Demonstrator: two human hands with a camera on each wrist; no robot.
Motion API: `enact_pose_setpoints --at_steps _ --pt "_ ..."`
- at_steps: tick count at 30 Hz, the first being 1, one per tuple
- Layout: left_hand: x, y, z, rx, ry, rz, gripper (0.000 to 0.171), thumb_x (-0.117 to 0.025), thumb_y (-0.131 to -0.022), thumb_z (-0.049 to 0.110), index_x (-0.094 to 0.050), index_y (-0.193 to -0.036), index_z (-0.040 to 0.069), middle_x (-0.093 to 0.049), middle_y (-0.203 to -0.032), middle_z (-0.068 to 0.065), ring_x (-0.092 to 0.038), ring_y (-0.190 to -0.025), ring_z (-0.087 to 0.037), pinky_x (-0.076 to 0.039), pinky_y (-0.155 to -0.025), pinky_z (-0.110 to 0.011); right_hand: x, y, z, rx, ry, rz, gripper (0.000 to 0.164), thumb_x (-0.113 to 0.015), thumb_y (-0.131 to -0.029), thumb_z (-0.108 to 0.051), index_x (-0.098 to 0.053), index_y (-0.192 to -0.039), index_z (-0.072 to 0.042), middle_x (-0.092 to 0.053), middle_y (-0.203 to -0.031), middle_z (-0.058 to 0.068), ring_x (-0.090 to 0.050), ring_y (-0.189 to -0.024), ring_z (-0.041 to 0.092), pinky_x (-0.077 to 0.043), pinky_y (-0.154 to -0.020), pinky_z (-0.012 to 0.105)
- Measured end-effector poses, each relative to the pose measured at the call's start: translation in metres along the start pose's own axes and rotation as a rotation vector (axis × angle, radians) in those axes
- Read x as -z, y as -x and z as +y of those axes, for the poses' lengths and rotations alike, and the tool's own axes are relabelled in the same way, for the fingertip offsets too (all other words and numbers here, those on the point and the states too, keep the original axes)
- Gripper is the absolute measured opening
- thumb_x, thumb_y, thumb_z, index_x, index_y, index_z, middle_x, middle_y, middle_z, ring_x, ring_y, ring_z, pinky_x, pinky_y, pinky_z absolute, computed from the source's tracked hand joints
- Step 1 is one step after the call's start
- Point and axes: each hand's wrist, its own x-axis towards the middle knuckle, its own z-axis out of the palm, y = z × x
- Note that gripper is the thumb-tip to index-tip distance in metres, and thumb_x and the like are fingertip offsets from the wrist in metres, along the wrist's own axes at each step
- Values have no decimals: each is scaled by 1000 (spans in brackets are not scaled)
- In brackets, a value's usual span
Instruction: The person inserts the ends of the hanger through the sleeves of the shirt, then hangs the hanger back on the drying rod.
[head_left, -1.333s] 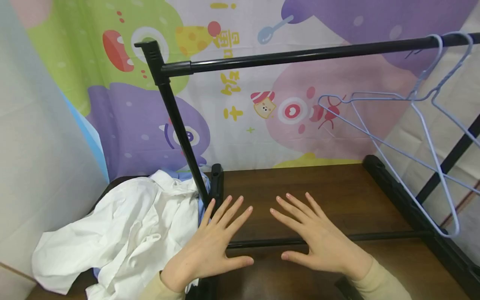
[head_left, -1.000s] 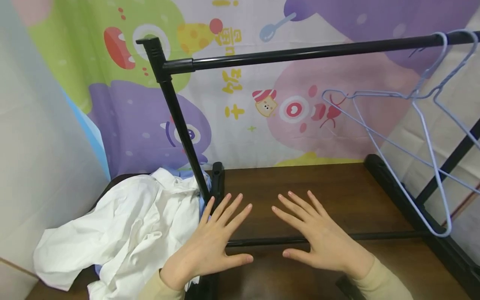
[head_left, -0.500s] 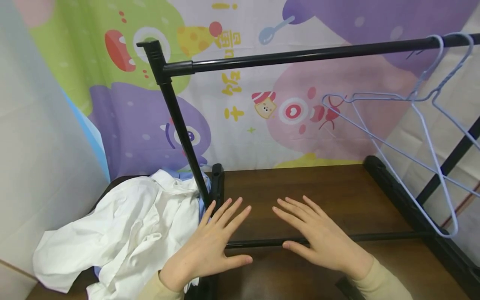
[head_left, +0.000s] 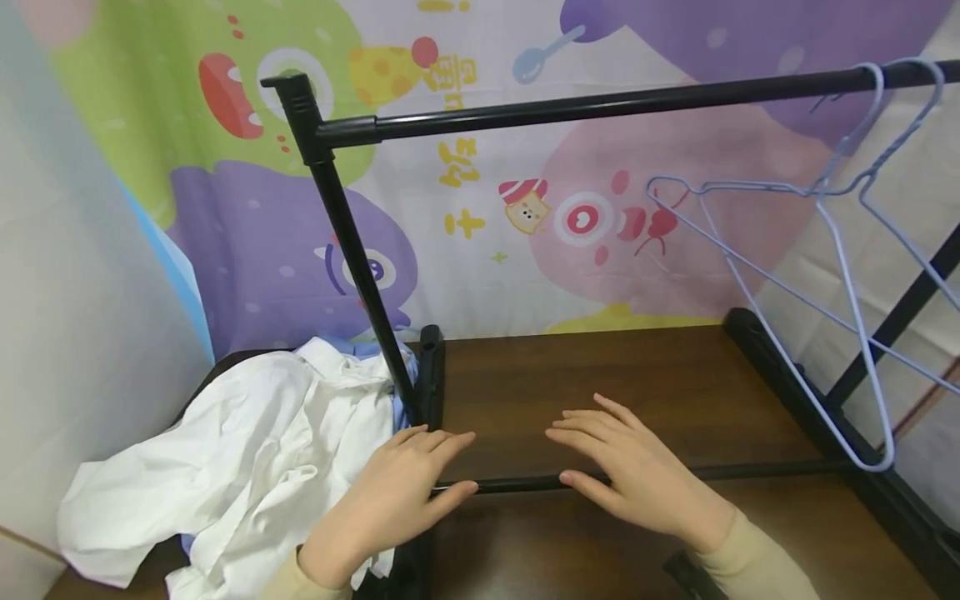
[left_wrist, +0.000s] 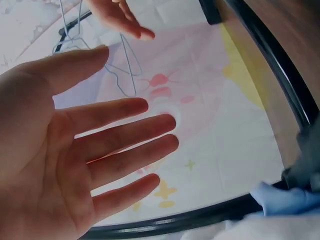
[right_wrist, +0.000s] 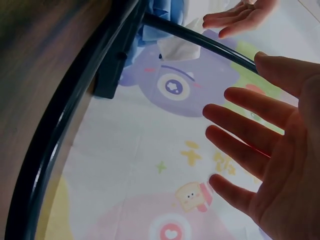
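Both hands hover over the low crossbar of a black clothes rack, holding nothing. The left hand (head_left: 397, 483) is beside a heap of white clothing (head_left: 262, 450), not gripping it; in the left wrist view its fingers (left_wrist: 135, 135) are spread and nearly straight. To the right, the right hand (head_left: 637, 471) has its fingers extended, palm toward the left in the head view. On the rack's top rail (head_left: 600, 108) hang two light-blue wire hangers (head_left: 847, 258), at the right end. Some blue cloth (right_wrist: 157, 25) shows under the white clothing.
A slanted black post (head_left: 352, 250) rises between the heap and the hands. The rack's right foot (head_left: 795, 375) lies along the right side of the brown wooden surface (head_left: 562, 383). A cartoon-printed curtain (head_left: 465, 283) closes the back.
My left hand has drawn back and down, its fingers less spread in the head view. The right hand's fingers have come closer together. The clothing and hangers stay where they were.
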Motion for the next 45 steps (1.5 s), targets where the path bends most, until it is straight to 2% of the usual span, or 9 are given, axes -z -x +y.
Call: enact_pose_setpoints --at_steps 4,12,15,19,23,27,33,40,45 --pt "3 7 -7 3 -61 129 41 -63 -82 40 -62 -113 13 -66 -98 4 -62 -90 -13 -44 -86 -34 -4 -2 0 4 -12 -14 35 -62 -85 -35 -62 -113 -13 -62 -108 -5 -55 -103 12 -31 -101 38" --pt "13 15 -21 -26 -67 536 19 -55 -88 27 -67 -87 13 -65 -74 5 -60 -65 -12 -44 -68 -30 -16 -10 -4 -26 -68 -72 14 -60 -87 -32 -63 -93 -20 -59 -83 -15 -53 -73 0 -38 -95 37" --pt "19 20 -26 37 -65 600 18 -54 -88 24 -66 -82 13 -63 -70 4 -59 -63 -16 -43 -66 -33 -19 -14 -7 -44 -105 -98 11 -59 -87 -32 -63 -90 -22 -56 -79 -17 -49 -68 -2 -38 -93 36" --pt "26 25 -35 158 -82 631 6 -65 -77 13 -67 -82 10 -64 -77 -2 -60 -71 -24 -43 -69 -37 -24 -20 -10 -29 -123 -95 11 -59 -88 -32 -63 -91 -23 -57 -80 -17 -48 -67 -3 -38 -93 36" --pt "28 32 -46 270 -68 580 24 -71 -72 9 -65 -94 4 -62 -94 -13 -55 -87 -34 -39 -78 -45 -28 -26 -13 -15 -133 -84 11 -57 -89 -33 -62 -93 -24 -58 -83 -17 -51 -69 -1 -38 -94 36" --pt "26 40 -57 324 -78 491 49 -74 -70 13 -57 -115 2 -53 -115 -21 -47 -102 -41 -32 -87 -54 -32 -34 -19 -37 -168 -106 14 -57 -89 -33 -62 -98 -23 -60 -88 -14 -54 -74 2 -38 -93 34" --pt "17 50 -69 411 -114 342 85 -78 -66 28 -36 -133 -4 -42 -125 -31 -40 -111 -50 -32 -88 -59 -41 -47 -29 -80 -195 -152 25 -54 -90 -36 -61 -109 -21 -61 -101 -10 -57 -94 6 -42 -89 31" --pt "9 56 -76 544 -50 92 105 -74 -68 43 -16 -140 -6 -39 -127 -36 -47 -99 -55 -36 -80 -62 -51 -62 -39 -131 -274 -201 40 -52 -91 -37 -50 -126 -17 -59 -114 -6 -55 -106 8 -45 -87 31" --pt "7 57 -76 621 44 -14 114 -72 -71 45 1 -141 -8 -41 -123 -39 -52 -89 -54 -43 -70 -57 -59 -70 -46 -173 -396 -244 46 -49 -93 -38 -42 -133 -15 -56 -120 -2 -54 -110 10 -46 -88 31"
